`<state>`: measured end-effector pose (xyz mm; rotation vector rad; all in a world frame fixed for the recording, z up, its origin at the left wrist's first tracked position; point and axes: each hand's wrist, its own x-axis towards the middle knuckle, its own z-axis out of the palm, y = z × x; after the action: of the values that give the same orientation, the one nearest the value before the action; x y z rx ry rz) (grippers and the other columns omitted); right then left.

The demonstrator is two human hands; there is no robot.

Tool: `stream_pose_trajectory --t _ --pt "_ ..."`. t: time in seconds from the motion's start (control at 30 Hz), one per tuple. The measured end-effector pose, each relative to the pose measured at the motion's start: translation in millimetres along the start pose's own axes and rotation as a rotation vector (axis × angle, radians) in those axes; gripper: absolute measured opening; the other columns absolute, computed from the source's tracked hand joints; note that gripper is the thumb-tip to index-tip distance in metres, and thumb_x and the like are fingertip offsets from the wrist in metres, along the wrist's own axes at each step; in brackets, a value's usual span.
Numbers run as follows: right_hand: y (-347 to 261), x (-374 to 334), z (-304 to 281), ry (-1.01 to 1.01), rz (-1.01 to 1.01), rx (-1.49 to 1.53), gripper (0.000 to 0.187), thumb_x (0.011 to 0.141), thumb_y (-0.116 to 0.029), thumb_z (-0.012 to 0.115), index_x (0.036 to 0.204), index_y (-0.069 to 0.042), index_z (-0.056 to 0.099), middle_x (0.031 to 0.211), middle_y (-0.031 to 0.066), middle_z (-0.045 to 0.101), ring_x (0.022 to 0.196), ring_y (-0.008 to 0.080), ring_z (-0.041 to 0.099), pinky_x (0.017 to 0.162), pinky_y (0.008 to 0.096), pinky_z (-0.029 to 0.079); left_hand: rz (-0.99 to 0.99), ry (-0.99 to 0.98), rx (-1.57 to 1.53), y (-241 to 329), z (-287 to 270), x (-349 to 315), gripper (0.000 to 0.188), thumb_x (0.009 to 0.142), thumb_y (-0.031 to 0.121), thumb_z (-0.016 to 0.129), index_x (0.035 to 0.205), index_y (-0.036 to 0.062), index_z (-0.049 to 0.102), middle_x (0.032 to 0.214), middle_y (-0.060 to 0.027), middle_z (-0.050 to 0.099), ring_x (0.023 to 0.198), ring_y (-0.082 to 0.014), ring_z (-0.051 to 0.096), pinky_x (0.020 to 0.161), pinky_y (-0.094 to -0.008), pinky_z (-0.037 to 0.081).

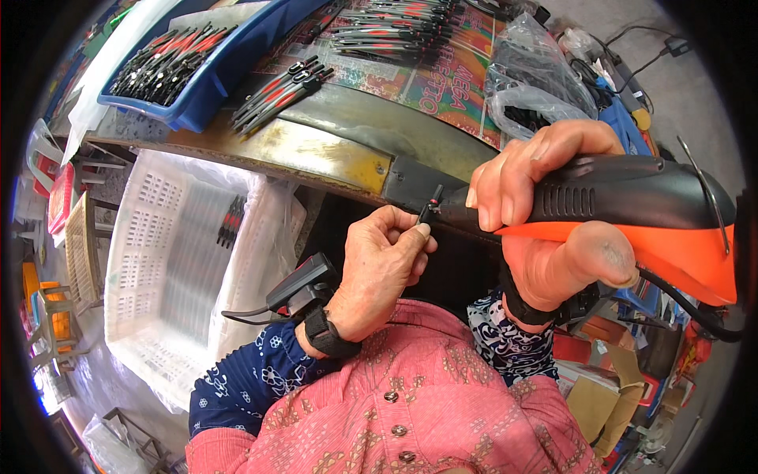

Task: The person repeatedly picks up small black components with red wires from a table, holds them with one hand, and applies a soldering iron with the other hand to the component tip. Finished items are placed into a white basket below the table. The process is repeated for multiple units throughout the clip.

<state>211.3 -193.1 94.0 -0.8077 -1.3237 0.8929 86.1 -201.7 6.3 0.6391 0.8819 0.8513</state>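
Note:
My right hand (545,174) is wrapped round a black and orange electric screwdriver (608,191), which lies sideways with its tip pointing left. Between thumb and fingertips, my left hand (384,253) pinches a slim black pen-like piece (429,212) in front of the bench edge. The screwdriver's tip meets or nearly meets the upper part of that piece; the exact contact is too small to make out. A strapped black device (302,283) sits at my left wrist.
A few black, grey and red pen-like pieces (282,95) lie on the metal-edged bench (316,150). More form a stack (391,30) farther back and fill a blue bin (185,110). Below left stands a white crate (142,261) lined with clear plastic. A plastic bag (537,67) rests at the right.

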Motion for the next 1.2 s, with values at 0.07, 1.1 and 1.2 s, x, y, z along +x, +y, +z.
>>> stream_pose_trajectory --t 0.07,1.1,1.2 --pt "1 1 0 0.003 0.002 -0.025 0.083 0.054 -0.072 0.066 0.093 -0.002 0.045 0.063 0.0035 0.049 0.051 0.015 0.051 0.05 0.0289 0.044 -0.004 0.002 0.003 1 0 0 0.008 0.087 0.006 0.056 0.087 -0.0009 0.054 0.07 -0.0043 0.059 0.049 -0.0053 0.046 0.041 -0.0189 0.036" --pt "2 13 2 -0.145 0.065 0.048 0.077 0.052 -0.063 0.076 0.09 -0.003 0.044 0.062 0.0038 0.05 0.05 0.0146 0.05 0.048 0.0291 0.044 -0.013 0.002 0.023 -1 -3 3 0.008 0.087 0.007 0.057 0.085 -0.0009 0.054 0.067 -0.0032 0.058 0.05 -0.0055 0.048 0.043 -0.0198 0.038" --pt "-1 12 0 -0.121 0.089 -0.01 0.074 0.057 -0.06 0.077 0.09 -0.003 0.044 0.062 0.0041 0.049 0.05 0.0143 0.05 0.047 0.0285 0.044 0.041 0.017 0.046 -2 -1 2 0.008 0.087 0.006 0.056 0.084 -0.0014 0.053 0.065 -0.0038 0.057 0.047 -0.0053 0.046 0.04 -0.0195 0.035"
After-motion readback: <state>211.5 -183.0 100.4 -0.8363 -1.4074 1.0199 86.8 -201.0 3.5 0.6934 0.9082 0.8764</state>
